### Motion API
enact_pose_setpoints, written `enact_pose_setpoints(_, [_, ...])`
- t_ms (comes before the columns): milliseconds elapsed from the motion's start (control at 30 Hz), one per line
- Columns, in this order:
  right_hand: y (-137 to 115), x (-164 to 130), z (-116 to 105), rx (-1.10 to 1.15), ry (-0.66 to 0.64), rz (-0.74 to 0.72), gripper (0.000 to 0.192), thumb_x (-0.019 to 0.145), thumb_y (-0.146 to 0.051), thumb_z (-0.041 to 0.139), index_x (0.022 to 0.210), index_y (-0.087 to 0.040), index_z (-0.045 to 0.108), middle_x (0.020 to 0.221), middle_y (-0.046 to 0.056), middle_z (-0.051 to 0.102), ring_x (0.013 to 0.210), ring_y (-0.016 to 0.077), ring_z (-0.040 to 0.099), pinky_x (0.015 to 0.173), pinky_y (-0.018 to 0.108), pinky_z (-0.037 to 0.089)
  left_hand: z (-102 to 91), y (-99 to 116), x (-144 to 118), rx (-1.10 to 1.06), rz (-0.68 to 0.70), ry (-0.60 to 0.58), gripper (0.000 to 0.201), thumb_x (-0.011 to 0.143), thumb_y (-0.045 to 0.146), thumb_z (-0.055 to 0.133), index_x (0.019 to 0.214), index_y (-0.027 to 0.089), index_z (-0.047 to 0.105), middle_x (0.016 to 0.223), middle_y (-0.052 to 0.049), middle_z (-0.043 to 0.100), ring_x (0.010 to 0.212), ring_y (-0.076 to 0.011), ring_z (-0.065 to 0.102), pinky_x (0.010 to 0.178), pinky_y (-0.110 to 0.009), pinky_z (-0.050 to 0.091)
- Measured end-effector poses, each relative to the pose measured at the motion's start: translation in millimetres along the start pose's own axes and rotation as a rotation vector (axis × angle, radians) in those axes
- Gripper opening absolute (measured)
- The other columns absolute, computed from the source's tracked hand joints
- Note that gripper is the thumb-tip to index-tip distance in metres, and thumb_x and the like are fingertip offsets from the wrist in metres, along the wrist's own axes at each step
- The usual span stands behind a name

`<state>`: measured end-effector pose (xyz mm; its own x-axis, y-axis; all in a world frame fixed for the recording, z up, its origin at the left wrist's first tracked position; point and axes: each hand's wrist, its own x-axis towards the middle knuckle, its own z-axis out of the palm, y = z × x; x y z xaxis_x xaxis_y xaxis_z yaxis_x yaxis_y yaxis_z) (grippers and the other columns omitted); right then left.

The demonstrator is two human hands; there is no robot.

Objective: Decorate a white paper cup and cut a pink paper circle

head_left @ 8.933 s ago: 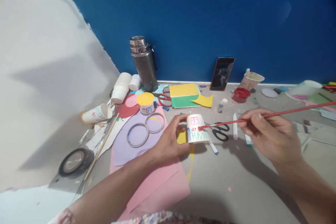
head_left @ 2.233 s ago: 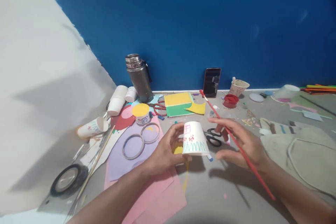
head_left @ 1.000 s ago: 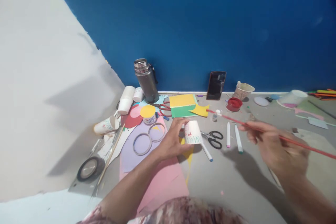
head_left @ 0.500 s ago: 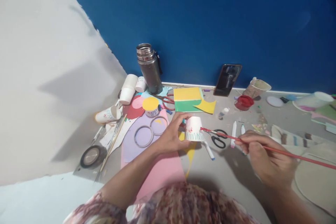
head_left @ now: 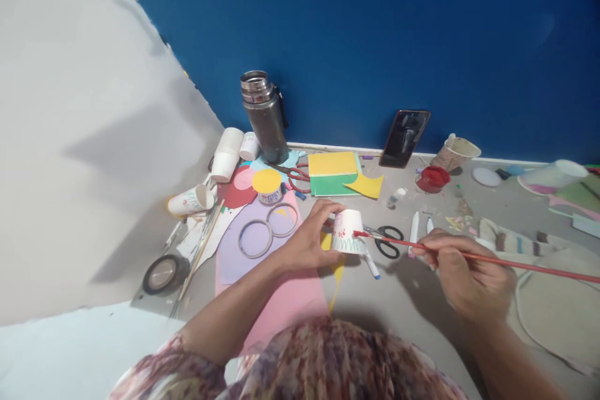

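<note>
A white paper cup is gripped at its left side by my left hand, its narrower end up. Red dots and a green zigzag band mark its side. My right hand pinches a long red paintbrush whose red-coated tip meets the cup's side, near the dots. Beneath and behind the brush lie black-handled scissors. A white marker with a blue end rests just below the cup. Open red paint in a small pot stands farther back.
Along the blue wall stand a steel flask and a leaning phone. To the left are stacked white cups, tape rolls and a yellow-topped pot. Pink paper lies under my left forearm. A cloth is at right.
The brush tip has shifted slightly left across the cup's side, and my right hand has moved left with it. The cup has turned a little in my left hand, showing more red dots.
</note>
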<state>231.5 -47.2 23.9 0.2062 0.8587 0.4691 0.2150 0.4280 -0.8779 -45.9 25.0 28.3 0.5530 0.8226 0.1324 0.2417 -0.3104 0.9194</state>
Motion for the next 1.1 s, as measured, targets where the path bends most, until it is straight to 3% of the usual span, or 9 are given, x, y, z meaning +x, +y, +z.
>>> enact_pose_setpoints(633, [-1.6, 2.9, -1.0, -0.017, -0.095, -0.019, 0.016, 0.102, -0.027, 0.067, 0.096, -0.024, 0.082, 0.080, 0.005, 0.078, 0.061, 0.0169, 0.067, 0.051, 0.028, 0.056, 1.7, -1.7, -0.7, -0.041, 0.005, 0.000, 0.071, 0.073, 0.028, 0.087, 0.137, 0.027, 0.056, 0.141, -0.012, 0.053, 0.136, -0.0335, 0.054, 0.107, -0.048, 0.056])
enact_pose_setpoints(833, [1.1, 1.0, -4.4, -0.009, -0.010, 0.022, 0.015, 0.100, -0.027, 0.069, 0.093, -0.024, 0.082, 0.082, 0.005, 0.079, 0.063, 0.0179, 0.069, 0.051, 0.028, 0.056, 2.2, -3.7, -0.7, -0.053, 0.005, 0.001, 0.073, 0.072, 0.025, 0.086, 0.138, 0.027, 0.056, 0.141, -0.012, 0.055, 0.135, -0.0333, 0.055, 0.106, -0.047, 0.057])
enact_pose_setpoints(1100, [2.0, 2.7, -4.9, 0.000, -0.055, 0.013, 0.015, 0.101, -0.024, 0.068, 0.095, -0.025, 0.082, 0.083, 0.003, 0.079, 0.065, 0.0161, 0.068, 0.054, 0.027, 0.055, 2.1, -3.9, 0.0, -0.093, -0.005, 0.002, 0.071, 0.073, 0.026, 0.085, 0.137, 0.027, 0.055, 0.142, -0.012, 0.054, 0.135, -0.0337, 0.056, 0.106, -0.046, 0.057])
